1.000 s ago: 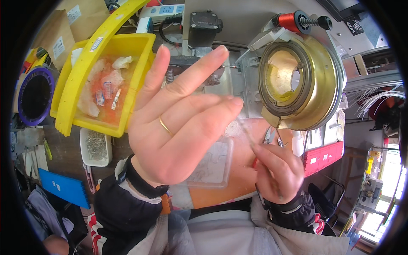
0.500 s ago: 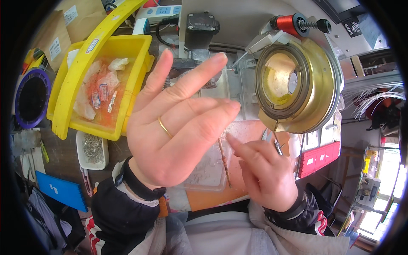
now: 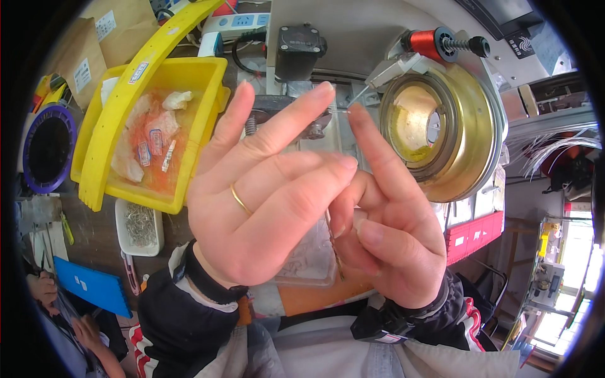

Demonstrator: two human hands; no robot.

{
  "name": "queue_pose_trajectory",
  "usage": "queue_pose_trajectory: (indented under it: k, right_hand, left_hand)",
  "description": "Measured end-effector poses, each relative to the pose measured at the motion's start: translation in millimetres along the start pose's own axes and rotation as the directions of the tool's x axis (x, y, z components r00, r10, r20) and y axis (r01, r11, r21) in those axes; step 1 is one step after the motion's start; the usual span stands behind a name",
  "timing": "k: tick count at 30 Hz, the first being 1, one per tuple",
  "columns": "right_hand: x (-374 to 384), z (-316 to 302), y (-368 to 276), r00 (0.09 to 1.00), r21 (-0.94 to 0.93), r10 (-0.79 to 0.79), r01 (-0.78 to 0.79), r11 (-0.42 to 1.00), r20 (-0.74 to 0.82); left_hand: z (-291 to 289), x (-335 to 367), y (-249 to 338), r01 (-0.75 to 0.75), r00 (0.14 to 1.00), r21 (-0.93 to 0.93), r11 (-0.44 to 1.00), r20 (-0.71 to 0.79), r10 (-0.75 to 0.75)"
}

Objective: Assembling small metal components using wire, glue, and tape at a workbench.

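Observation:
My left hand (image 3: 265, 195), with a ring on one finger, is held over the bench with thumb and forefinger pinched and two other fingers stretched out. Whatever lies in the pinch is too small to make out. Close against that pinch is my right hand (image 3: 397, 227), its forefinger pointing up and its other fingers curled in with the thumb bent. What these curled fingers hold, if anything, is hidden. Below the hands shows a thin brownish twisted strand (image 3: 335, 247), partly covered by the right hand. Behind it is a clear plastic tray (image 3: 307, 268).
A yellow bin (image 3: 217, 120) with reddish fine wire stands left, beside a white dish (image 3: 157, 242) of small metal pieces. On the right are a brass-coloured round machine part (image 3: 476, 132), a red wire spool (image 3: 423, 45) and a red box (image 3: 476, 236). Another person's hands (image 3: 88, 331) appear lower left.
My right hand has risen and turned, its forefinger now pointing up and its other fingers brought to the left hand's pinch. Another person's hands have come in at lower left.

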State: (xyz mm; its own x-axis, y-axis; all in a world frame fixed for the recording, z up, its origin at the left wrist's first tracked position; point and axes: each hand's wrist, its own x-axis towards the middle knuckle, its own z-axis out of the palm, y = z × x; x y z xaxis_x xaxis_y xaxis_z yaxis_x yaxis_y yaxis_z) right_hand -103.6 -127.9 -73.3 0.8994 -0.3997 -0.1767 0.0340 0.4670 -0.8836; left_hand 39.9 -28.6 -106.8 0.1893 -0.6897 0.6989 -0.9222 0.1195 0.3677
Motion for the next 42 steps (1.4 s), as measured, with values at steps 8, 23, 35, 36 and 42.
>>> queue_pose_trajectory:
  k: [8, 23, 35, 36, 42]
  right_hand:
    - [2.2, -0.8, 0.1, 0.999, -0.065, -0.014, 0.011, 0.998, -0.038]
    - [30.1, 23.4, 16.6, 0.894, -0.181, -0.265, 0.212, 0.960, -0.362]
    - [41.9, 20.3, 22.3, 0.866, -0.147, -0.305, 0.268, 0.952, -0.397]
    - [43.0, 20.5, 23.5, 0.865, -0.150, -0.307, 0.269, 0.951, -0.398]
    - [47.4, 21.7, 26.0, 0.839, -0.174, -0.311, 0.259, 0.950, -0.447]
  left_hand:
    - [-0.2, 1.6, 0.3, -0.007, 1.000, -0.033, 0.999, 0.017, 0.008]
    - [11.7, -4.2, 7.6, 0.053, 0.981, -0.223, 0.973, -0.170, -0.092]
    - [20.7, -14.0, 29.5, 0.437, 0.677, -0.899, 0.005, 0.326, -0.660]
    - [21.1, -15.2, 30.1, 0.435, 0.679, -0.900, 0.003, 0.326, -0.658]
    - [24.6, -21.2, 28.6, 0.375, 0.537, -0.837, -0.399, 0.547, -0.642]
